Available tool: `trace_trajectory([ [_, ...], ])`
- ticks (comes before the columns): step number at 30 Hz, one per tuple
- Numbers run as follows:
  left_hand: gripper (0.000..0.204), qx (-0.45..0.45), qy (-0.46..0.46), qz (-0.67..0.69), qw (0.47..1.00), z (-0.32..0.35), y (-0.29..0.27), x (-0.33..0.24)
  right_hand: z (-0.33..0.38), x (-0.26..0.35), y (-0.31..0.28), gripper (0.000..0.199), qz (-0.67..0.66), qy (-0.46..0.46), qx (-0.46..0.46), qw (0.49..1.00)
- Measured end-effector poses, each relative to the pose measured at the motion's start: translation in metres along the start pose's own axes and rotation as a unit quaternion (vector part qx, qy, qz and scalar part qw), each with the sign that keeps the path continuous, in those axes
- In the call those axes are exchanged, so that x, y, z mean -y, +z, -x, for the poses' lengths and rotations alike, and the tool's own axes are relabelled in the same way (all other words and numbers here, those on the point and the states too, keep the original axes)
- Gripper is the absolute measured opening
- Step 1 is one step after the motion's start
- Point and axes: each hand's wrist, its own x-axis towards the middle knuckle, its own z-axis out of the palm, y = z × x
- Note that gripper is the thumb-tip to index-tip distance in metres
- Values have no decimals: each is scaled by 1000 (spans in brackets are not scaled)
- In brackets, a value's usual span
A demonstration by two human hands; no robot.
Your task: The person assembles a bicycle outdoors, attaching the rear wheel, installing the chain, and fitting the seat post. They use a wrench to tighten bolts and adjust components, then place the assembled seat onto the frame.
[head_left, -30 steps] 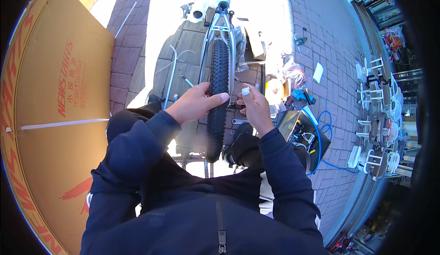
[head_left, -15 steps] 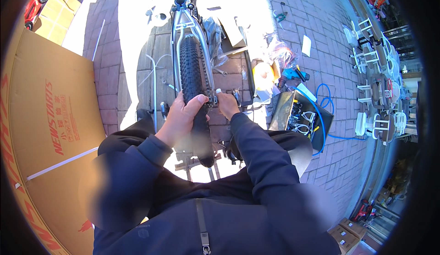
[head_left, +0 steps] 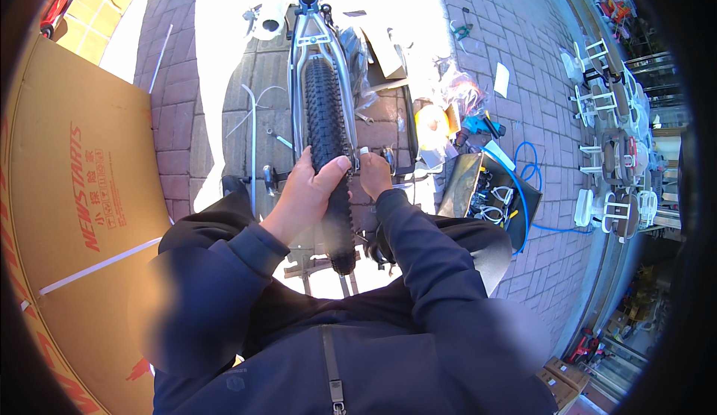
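Bicycle wheel with black knobbly tyre (head_left: 323, 109): one, standing between the two arms of a silver frame (head_left: 346, 75), its near end between the person's knees. Left hand (head_left: 302, 198): partly closed about the tyre, thumb laid across the tread, fingers down the left side; has hold of the tyre. Right hand (head_left: 376, 178): fingers curled, at the right side of the wheel by the frame end, white covering on one digit; whether it grips anything cannot be told. White-wrapped tube (head_left: 272, 21): one, left of the frame's upper end. White strip (head_left: 252, 142): one, narrow, on the paving (head_left: 541, 113) left of the wheel. Open black case (head_left: 532, 200): one, right of the right hand, with assorted small items inside. Blue hose (head_left: 528, 225): one, running across the case. Teal power tool (head_left: 476, 125): one, just beyond the case. Paper sheet (head_left: 501, 80): one, white, flat on the paving. Pliers (head_left: 462, 31): one pair, green-handled, farther off. Cardboard carton (head_left: 123, 183): one, large, brown, at far left.
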Motion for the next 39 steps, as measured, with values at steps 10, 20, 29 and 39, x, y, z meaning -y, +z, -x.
trace_trajectory([
  [10,41,-11,-5,-10,1000,-2,0,0,13,-11,-4,28,-543,368,-10,755],
  [20,37,-1,-25,-44,999,-4,1,4,10,-22,59,21,-754,478,-25,449],
  [29,40,-6,-16,-67,998,-6,6,5,4,-28,51,17,-795,427,45,429],
  [39,38,-19,-39,-51,998,-4,10,-7,-8,-35,60,16,-748,507,-17,428],
])
